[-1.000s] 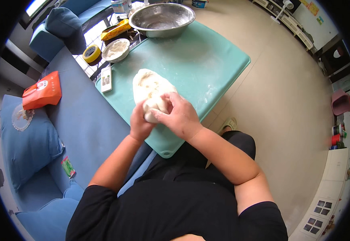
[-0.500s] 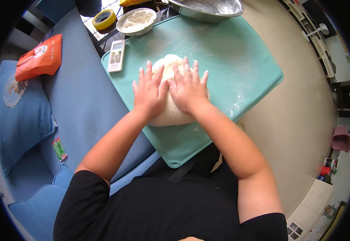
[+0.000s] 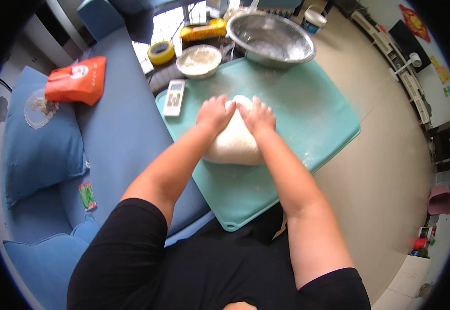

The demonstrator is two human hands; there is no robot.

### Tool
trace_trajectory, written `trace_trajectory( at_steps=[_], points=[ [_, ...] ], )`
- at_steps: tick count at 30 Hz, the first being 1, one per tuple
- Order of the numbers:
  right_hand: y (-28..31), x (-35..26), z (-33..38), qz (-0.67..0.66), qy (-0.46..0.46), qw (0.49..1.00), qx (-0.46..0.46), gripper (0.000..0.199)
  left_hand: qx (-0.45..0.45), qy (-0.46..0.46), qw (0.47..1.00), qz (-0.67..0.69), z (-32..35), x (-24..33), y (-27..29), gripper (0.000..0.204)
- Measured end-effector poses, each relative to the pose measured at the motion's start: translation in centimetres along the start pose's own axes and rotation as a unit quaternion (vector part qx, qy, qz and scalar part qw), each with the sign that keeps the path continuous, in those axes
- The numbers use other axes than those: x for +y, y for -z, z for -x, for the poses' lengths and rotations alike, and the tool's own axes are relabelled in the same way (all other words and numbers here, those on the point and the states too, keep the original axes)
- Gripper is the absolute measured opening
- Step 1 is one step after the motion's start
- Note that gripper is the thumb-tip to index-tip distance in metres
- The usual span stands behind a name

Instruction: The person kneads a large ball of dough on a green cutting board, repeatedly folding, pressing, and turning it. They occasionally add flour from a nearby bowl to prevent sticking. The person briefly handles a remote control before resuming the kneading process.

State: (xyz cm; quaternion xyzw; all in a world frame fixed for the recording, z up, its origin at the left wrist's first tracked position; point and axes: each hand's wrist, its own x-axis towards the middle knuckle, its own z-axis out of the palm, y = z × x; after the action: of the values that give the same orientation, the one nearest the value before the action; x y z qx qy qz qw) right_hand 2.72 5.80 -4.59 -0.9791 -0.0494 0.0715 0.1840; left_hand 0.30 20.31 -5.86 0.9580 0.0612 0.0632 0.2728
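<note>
A large smooth lump of white dough (image 3: 233, 146) rests on a turquoise board (image 3: 307, 108) dusted with flour. My left hand (image 3: 215, 113) and my right hand (image 3: 258, 115) both grip the dough's far end, fingers curled over it and thumbs toward each other. A small pale fold of dough shows between the hands; the fingertips are partly hidden. Beside my left hand, on the board's left edge, lies a white remote control (image 3: 174, 98).
Beyond the board stand a steel basin (image 3: 271, 39), a bowl of flour (image 3: 199, 61), a yellow tape roll (image 3: 161, 52) and a yellow packet (image 3: 203, 30). A blue sofa (image 3: 127, 129) with an orange bag (image 3: 76, 80) borders the left, tiled floor (image 3: 369, 155) the right.
My hands went from lying flat on top of the dough with fingers spread to curling around its far end. The view has shifted, showing more of the basin and packet.
</note>
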Motion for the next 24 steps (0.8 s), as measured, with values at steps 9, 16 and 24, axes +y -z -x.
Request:
trace_trajectory(
  at_steps=[9,16,24],
  points=[
    [5.5,2.1,11.4,-0.151,0.133,0.979,0.034,0.092,0.089,-0.100,0.991,0.032,11.6,5.2,4.7,0.034],
    [2.1,5.5,18.7,-0.037,0.319,0.939,0.119,0.108,0.140,-0.340,0.928,0.060,18.2,3.2,2.1,0.049],
    [-0.6,8.3,7.8,-0.087,0.295,0.936,0.170,0.093,0.124,-0.246,0.961,0.005,8.2,4.5,-1.2,0.042]
  ],
)
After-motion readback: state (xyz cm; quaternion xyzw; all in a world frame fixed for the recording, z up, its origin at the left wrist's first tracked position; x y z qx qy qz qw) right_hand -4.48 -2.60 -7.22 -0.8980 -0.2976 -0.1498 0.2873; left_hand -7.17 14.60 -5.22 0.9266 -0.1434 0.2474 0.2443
